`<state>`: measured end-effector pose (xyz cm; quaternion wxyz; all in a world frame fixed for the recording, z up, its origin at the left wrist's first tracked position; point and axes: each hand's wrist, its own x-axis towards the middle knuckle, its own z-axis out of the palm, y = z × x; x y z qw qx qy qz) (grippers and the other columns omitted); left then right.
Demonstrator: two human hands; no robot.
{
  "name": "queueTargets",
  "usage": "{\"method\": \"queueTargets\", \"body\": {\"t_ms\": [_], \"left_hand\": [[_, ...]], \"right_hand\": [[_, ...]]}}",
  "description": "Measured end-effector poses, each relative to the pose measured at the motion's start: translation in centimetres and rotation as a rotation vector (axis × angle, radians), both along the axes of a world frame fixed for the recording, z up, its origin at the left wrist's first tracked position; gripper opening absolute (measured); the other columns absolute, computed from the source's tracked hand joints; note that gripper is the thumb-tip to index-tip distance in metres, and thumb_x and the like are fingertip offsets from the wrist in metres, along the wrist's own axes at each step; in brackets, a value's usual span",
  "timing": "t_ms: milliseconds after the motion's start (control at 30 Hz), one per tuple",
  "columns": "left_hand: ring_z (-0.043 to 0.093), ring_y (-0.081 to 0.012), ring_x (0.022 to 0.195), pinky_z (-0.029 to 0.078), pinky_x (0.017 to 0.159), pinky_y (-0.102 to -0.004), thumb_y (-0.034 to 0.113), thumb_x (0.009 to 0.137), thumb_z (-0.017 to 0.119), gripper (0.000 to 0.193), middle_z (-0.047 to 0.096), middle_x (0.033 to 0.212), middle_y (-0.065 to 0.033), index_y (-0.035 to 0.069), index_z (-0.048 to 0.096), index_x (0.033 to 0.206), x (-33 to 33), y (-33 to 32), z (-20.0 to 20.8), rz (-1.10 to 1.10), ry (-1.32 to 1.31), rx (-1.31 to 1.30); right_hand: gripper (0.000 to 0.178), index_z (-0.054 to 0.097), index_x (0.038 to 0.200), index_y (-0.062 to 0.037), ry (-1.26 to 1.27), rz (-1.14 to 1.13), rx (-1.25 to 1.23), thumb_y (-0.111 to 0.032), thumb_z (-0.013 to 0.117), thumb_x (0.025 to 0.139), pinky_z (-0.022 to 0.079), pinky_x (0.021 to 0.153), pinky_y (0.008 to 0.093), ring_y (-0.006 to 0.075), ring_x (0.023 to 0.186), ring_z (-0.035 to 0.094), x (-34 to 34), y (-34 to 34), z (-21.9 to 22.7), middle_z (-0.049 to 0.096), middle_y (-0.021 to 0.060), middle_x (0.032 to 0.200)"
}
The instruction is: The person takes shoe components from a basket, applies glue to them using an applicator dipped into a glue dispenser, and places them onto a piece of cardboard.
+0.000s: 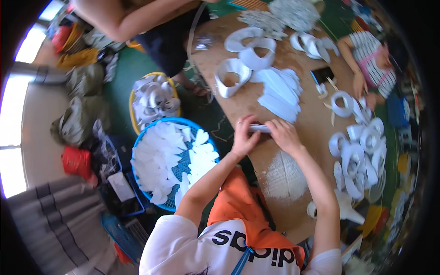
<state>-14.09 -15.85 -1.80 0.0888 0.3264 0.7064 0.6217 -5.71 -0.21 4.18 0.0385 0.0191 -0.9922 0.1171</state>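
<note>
**Crosswise, pinched at both ends: pale strip between two hands**

Held over the brown table (315, 123), close to its left edge and just on the near side of a fanned pile of flat white pieces (278, 96). Set directly between the left hand (244, 136) and the right hand (285, 135), with neither hand clearly nearer: left end of the pale strip (260, 128) at the left fingertips, right end at the right ones. Pinched firmly, by the look of it, on the left; apparently pinched on the right too, though cannot tell the thumbs' exact hold underneath.

Stretched lengthwise from side to side, across the body rather than along the forearms, with a slight slant at the right end toward the wearer. Too small to tell whether single or layered. Farther off, past the pile: curved white loops (250, 62). Nearer, below the right hand: a whitish patch (280, 178) on the tabletop.
</note>
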Motion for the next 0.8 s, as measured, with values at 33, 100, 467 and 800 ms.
{"method": "queueTargets", "body": {"t_ms": [33,100,467,800], "left_hand": [[0.043,-0.0311,0.110,0.038,0.093,-0.0378,0.010,0.070,0.063,0.043,0.043,0.116,-0.0170,0.004,0.051,0.110,-0.1,-0.3,-0.1,0.000,-0.088,0.030],[0.044,-0.0296,0.110,0.036,0.094,-0.0366,0.011,0.076,0.059,0.029,0.046,0.112,-0.0162,0.003,0.055,0.103,-0.8,-0.3,-0.4,-0.007,-0.133,0.066],[0.046,-0.0067,0.076,0.037,0.069,-0.0213,0.021,0.090,0.054,0.023,0.056,0.082,-0.0001,0.000,0.061,0.092,1.0,1.1,-1.3,0.155,-0.197,-0.025],[0.050,-0.0296,0.082,0.040,0.074,-0.0362,0.020,0.090,0.049,0.024,0.055,0.090,-0.0157,-0.002,0.057,0.091,-3.9,3.7,-0.1,0.218,-0.026,-0.128]], "right_hand": [[0.019,0.050,0.097,-0.0107,0.018,0.000,0.029,-0.009,0.048,0.079,0.045,0.073,0.0406,0.0264,0.085,0.056,-0.1,-0.4,-0.1,0.054,0.0061,0.088],[0.015,0.050,0.093,-0.0108,0.147,-0.054,0.053,-0.008,0.049,0.078,0.045,0.072,0.0402,0.0264,0.081,0.057,-0.8,-0.8,0.0,0.055,0.0053,0.087],[0.013,0.056,0.088,-0.0114,-0.054,-0.065,0.072,-0.008,0.051,0.077,0.047,0.072,0.0385,0.0242,0.089,0.058,-0.1,-0.7,-1.4,0.059,0.0052,0.089],[0.041,0.050,0.107,-0.0110,-0.002,-0.231,0.003,-0.004,0.062,0.068,0.046,0.077,0.0412,0.0264,0.095,0.055,-3.5,0.5,-0.4,0.056,0.0081,0.097]]}}
